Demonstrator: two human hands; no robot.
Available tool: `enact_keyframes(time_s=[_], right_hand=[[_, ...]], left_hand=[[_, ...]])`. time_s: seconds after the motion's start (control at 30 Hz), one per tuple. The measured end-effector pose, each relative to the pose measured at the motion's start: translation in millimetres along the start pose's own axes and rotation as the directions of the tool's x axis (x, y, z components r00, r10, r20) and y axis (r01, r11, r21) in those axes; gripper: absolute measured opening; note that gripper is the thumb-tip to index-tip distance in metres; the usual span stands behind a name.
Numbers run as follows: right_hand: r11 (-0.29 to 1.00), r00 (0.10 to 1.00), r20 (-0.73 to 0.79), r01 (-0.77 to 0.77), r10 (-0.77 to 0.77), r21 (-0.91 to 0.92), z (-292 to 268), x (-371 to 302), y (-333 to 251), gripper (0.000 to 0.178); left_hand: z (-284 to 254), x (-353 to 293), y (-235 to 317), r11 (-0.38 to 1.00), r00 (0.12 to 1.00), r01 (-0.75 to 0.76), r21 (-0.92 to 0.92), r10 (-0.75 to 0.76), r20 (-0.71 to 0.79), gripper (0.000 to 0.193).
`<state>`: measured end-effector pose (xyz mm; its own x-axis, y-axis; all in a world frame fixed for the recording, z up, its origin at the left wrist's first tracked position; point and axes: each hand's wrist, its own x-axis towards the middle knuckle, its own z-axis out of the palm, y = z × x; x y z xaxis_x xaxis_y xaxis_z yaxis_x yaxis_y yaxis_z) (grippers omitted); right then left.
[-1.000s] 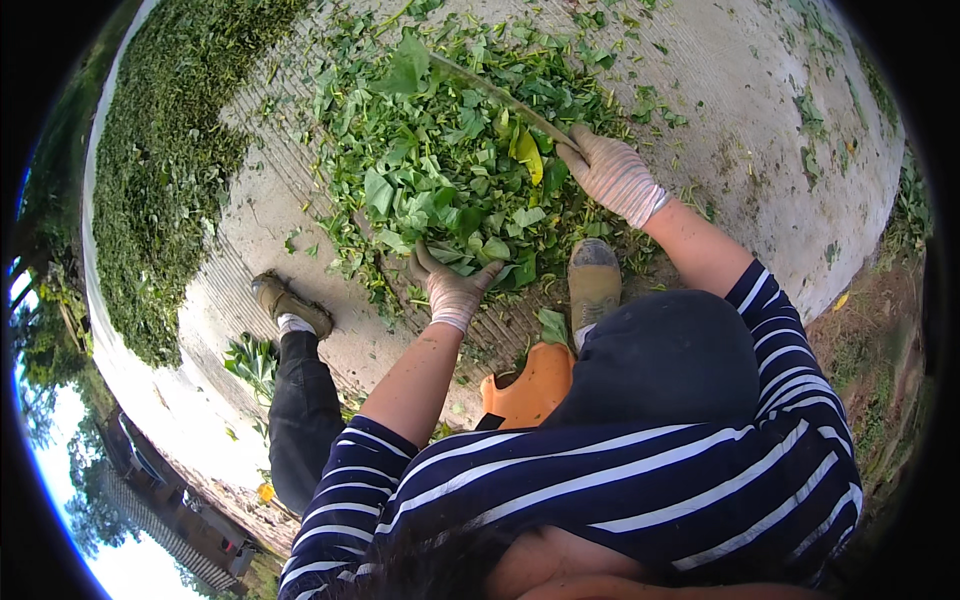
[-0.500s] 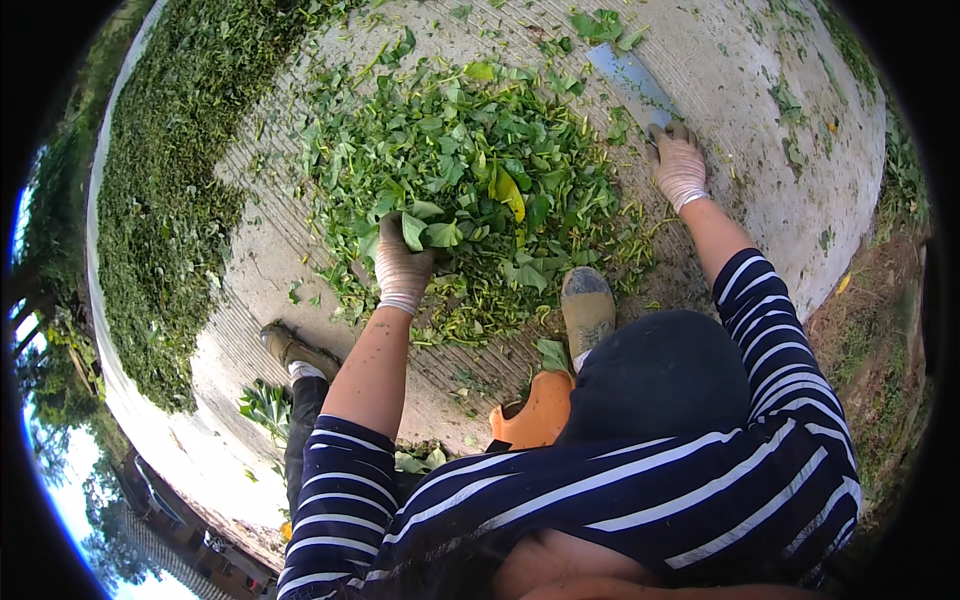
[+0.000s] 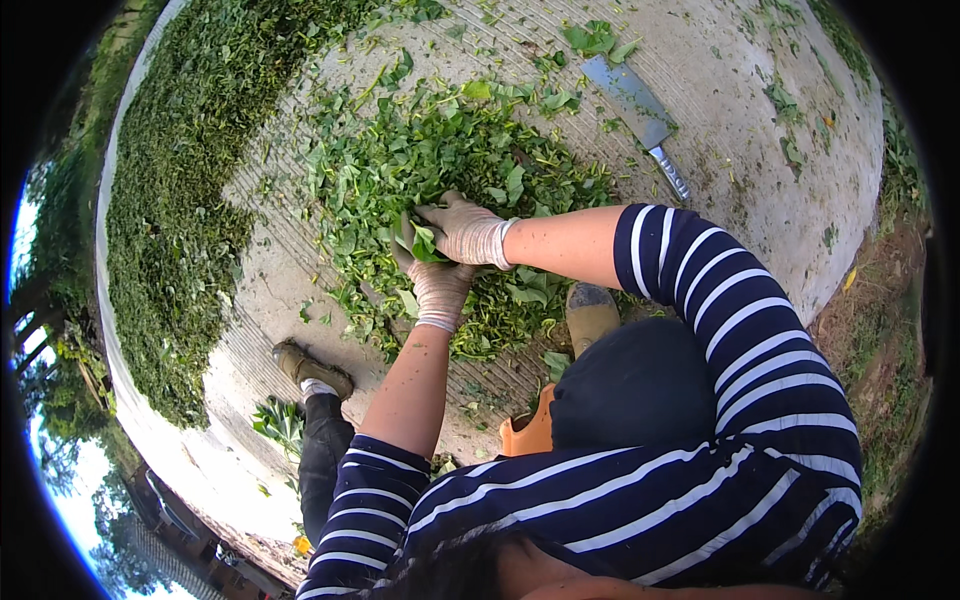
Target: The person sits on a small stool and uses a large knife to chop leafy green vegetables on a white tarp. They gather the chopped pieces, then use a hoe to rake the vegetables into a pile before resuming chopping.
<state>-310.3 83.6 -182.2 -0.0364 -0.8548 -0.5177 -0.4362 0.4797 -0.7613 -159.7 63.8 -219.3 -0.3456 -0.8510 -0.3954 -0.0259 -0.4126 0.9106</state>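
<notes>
Both gloved hands meet over a heap of chopped green leaves and stems point(image 3: 400, 165) on the concrete. My left hand point(image 3: 438, 290) is closed round a small bunch of green leaves point(image 3: 424, 243). Against it from the right, my right hand point(image 3: 468, 232) presses its fingers round the same bunch. The palms and part of the bunch are hidden. A cleaver point(image 3: 632, 98) with a broad blade and a metal handle lies flat on the ground beyond the heap to the right, apart from both hands.
A wide spread of chopped greens point(image 3: 185, 220) covers the ground at left. Loose leaves point(image 3: 592, 40) lie beside the cleaver. My shoes point(image 3: 592, 312) stand at the heap's near edge, by an orange plastic seat point(image 3: 528, 432). Grassy soil point(image 3: 868, 350) borders the concrete at right.
My right hand has let go of the cleaver, leaving it on the ground, and swung left to the leaf bunch. My left hand has shifted slightly toward me and right. The yellow leaf no longer shows.
</notes>
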Motion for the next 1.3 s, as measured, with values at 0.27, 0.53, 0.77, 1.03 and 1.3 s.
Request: enact_keyframes(time_s=[0.27,0.53,0.77,1.03,1.3], right_hand=[[0.949,0.986,0.017,-0.162,0.163,0.27,-110,91,61,0.063],[0.841,0.891,-0.281,-0.437,0.356,-0.32,-95,160,4,0.073],[0.475,0.919,0.37,0.389,-0.137,-0.79,42,109,-97,0.043],[0.871,0.933,0.031,0.346,-0.358,-0.349,-44,42,0,0.038],[0.928,0.927,-0.238,-0.334,0.291,-0.166,-121,105,45,0.073]], left_hand=[[23,27,31,0.198,0.982,-0.145,0.969,0.15,0.117,0.077],[-14,20,41,0.261,0.943,-0.323,0.91,0.177,0.283,0.046],[-52,-12,38,0.16,0.785,-0.62,0.768,0.118,0.609,0.063],[-125,-2,-2,0.782,0.994,-0.11,0.613,0.083,0.071,0.055],[-152,113,37,0.729,0.897,0.436,0.528,-0.4,-0.188,0.054]])
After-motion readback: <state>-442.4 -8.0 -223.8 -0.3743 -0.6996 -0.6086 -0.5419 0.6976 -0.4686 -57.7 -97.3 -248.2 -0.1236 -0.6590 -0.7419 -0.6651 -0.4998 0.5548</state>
